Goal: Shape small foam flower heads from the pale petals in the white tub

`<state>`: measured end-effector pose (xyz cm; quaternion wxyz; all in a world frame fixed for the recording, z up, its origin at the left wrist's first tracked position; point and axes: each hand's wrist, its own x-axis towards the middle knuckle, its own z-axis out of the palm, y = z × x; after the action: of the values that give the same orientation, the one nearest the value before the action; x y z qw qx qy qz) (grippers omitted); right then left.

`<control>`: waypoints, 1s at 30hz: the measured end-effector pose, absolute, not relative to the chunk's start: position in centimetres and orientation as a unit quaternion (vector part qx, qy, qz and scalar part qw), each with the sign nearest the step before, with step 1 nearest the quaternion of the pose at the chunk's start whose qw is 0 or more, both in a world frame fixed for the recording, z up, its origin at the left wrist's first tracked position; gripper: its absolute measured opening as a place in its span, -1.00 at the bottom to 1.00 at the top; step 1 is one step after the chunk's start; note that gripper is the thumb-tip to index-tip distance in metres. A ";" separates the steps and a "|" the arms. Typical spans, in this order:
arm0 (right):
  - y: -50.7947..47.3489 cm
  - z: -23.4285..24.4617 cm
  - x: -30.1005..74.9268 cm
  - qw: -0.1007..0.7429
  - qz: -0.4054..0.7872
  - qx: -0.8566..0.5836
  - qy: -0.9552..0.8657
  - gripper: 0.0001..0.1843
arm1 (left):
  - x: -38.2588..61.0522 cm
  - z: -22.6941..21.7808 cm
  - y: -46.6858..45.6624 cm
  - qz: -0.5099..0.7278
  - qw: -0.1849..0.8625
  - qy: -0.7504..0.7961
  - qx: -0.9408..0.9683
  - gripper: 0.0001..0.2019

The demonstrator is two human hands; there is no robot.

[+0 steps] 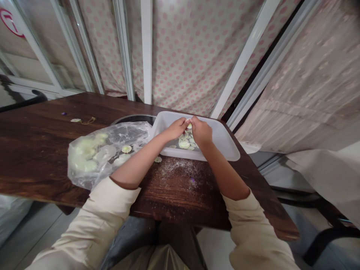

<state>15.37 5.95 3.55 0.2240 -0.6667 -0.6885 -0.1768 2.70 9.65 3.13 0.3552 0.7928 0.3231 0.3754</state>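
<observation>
Over a white plastic tray (225,140), my left hand (178,127) and my right hand (201,131) meet, fingers pinched together. Between them shows a small pale flower-shaped piece (189,126); both hands appear to grip it, though the fingers cover most of it. Below, on the tray bottom, lie several pale yellow-green flower pieces (184,143). Left of the tray a clear plastic bag (81,176) holds more pale pieces. A single yellow-green flower piece (126,149) rests on the bag beside my left forearm.
White specks and a purple bit (192,180) lie on the dark wooden table (168,195) in front of the tray. A dark round rim (135,118) shows behind the bag. Farther left sits a pale piece with string (75,120). Dotted curtains (191,56) hang behind.
</observation>
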 end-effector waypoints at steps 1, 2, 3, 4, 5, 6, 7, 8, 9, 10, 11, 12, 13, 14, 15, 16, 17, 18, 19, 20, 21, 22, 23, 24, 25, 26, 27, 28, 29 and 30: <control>5.9 3.6 15.3 0.217 -0.188 -0.668 -0.686 -0.61 | 2.7 3.2 9.6 0.374 0.354 0.321 0.795 -0.73; 5.9 3.6 15.3 0.209 -0.199 -0.669 -0.685 -0.62 | 2.6 3.2 9.6 0.374 0.352 0.318 0.797 -0.74; 5.8 3.6 15.2 0.202 -0.210 -0.669 -0.684 -0.63 | 2.6 3.3 9.6 0.374 0.349 0.315 0.799 -0.74; 5.8 3.6 15.2 0.196 -0.219 -0.668 -0.683 -0.63 | 2.5 3.3 9.6 0.374 0.346 0.313 0.802 -0.74; 5.8 3.6 15.2 0.192 -0.225 -0.667 -0.683 -0.64 | 2.5 3.3 9.6 0.375 0.344 0.312 0.803 -0.74; 5.8 3.6 15.2 0.189 -0.228 -0.668 -0.683 -0.64 | 2.5 3.3 9.5 0.376 0.342 0.314 0.802 -0.74; 5.7 3.6 15.2 0.186 -0.227 -0.670 -0.682 -0.65 | 2.5 3.3 9.5 0.377 0.342 0.317 0.800 -0.74; 5.7 3.6 15.1 0.184 -0.224 -0.672 -0.682 -0.65 | 2.5 3.3 9.5 0.377 0.343 0.321 0.798 -0.74; 5.7 3.6 15.1 0.184 -0.221 -0.674 -0.680 -0.65 | 2.5 3.3 9.5 0.377 0.345 0.325 0.796 -0.75; 5.7 3.6 15.1 0.184 -0.219 -0.677 -0.678 -0.64 | 2.6 3.2 9.5 0.378 0.346 0.328 0.794 -0.75; 5.7 3.6 15.1 0.185 -0.220 -0.679 -0.675 -0.64 | 2.6 3.2 9.5 0.378 0.349 0.329 0.792 -0.75; 5.7 3.6 15.1 0.186 -0.223 -0.681 -0.673 -0.64 | 2.7 3.3 9.6 0.379 0.351 0.330 0.790 -0.76; 5.7 3.6 15.0 0.186 -0.226 -0.681 -0.672 -0.64 | 2.7 3.3 9.6 0.379 0.354 0.329 0.789 -0.77; 5.7 3.6 15.0 0.186 -0.230 -0.680 -0.671 -0.64 | 2.7 3.3 9.7 0.382 0.356 0.329 0.787 -0.78; 5.7 3.6 15.0 0.186 -0.233 -0.678 -0.672 -0.63 | 2.8 3.3 9.7 0.388 0.357 0.328 0.784 -0.79; 5.7 3.6 15.0 0.186 -0.234 -0.675 -0.675 -0.63 | 2.8 3.2 9.8 0.399 0.356 0.329 0.779 -0.81; 5.8 3.6 15.0 0.184 -0.234 -0.669 -0.681 -0.62 | 2.7 3.2 9.9 0.413 0.354 0.330 0.772 -0.81; 5.8 3.6 15.1 0.182 -0.232 -0.661 -0.691 -0.61 | 2.7 3.2 10.0 0.430 0.351 0.331 0.763 -0.81; 5.9 3.6 15.1 0.179 -0.229 -0.651 -0.701 -0.60 | 2.7 3.2 10.1 0.447 0.347 0.330 0.755 -0.81; 5.9 3.6 15.2 0.177 -0.224 -0.641 -0.712 -0.58 | 2.7 3.1 10.1 0.462 0.344 0.329 0.749 -0.81; 6.0 3.6 15.3 0.177 -0.220 -0.633 -0.721 -0.57 | 2.6 3.1 10.2 0.471 0.342 0.325 0.745 -0.81; 6.0 3.6 15.4 0.180 -0.215 -0.629 -0.725 -0.55 | 2.6 3.1 10.2 0.476 0.340 0.320 0.745 -0.81; 6.1 3.6 15.5 0.184 -0.211 -0.627 -0.727 -0.53 | 2.6 3.1 10.2 0.478 0.339 0.315 0.747 -0.81; 6.1 3.6 15.5 0.189 -0.208 -0.629 -0.725 -0.52 | 2.6 3.1 10.2 0.477 0.337 0.310 0.750 -0.81; 6.2 3.5 15.6 0.193 -0.206 -0.630 -0.724 -0.51 | 2.5 3.1 10.2 0.475 0.336 0.307 0.753 -0.81; 6.2 3.5 15.6 0.196 -0.204 -0.630 -0.723 -0.50 | 2.5 3.2 10.2 0.475 0.335 0.304 0.755 -0.80; 6.2 3.5 15.7 0.199 -0.203 -0.630 -0.723 -0.50 | 2.5 3.2 10.1 0.476 0.332 0.302 0.756 -0.80; 6.2 3.4 15.7 0.202 -0.202 -0.629 -0.723 -0.50 | 2.5 3.2 10.1 0.477 0.329 0.301 0.757 -0.80; 6.2 3.4 15.7 0.207 -0.201 -0.629 -0.722 -0.50 | 2.4 3.3 10.0 0.478 0.326 0.298 0.759 -0.80; 6.2 3.4 15.7 0.212 -0.201 -0.629 -0.720 -0.49 | 2.4 3.3 10.0 0.478 0.323 0.295 0.761 -0.80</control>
<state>15.67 6.20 3.43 0.2118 -0.6292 -0.7204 -0.2008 2.43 9.98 3.32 0.3232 0.7615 0.2954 0.4779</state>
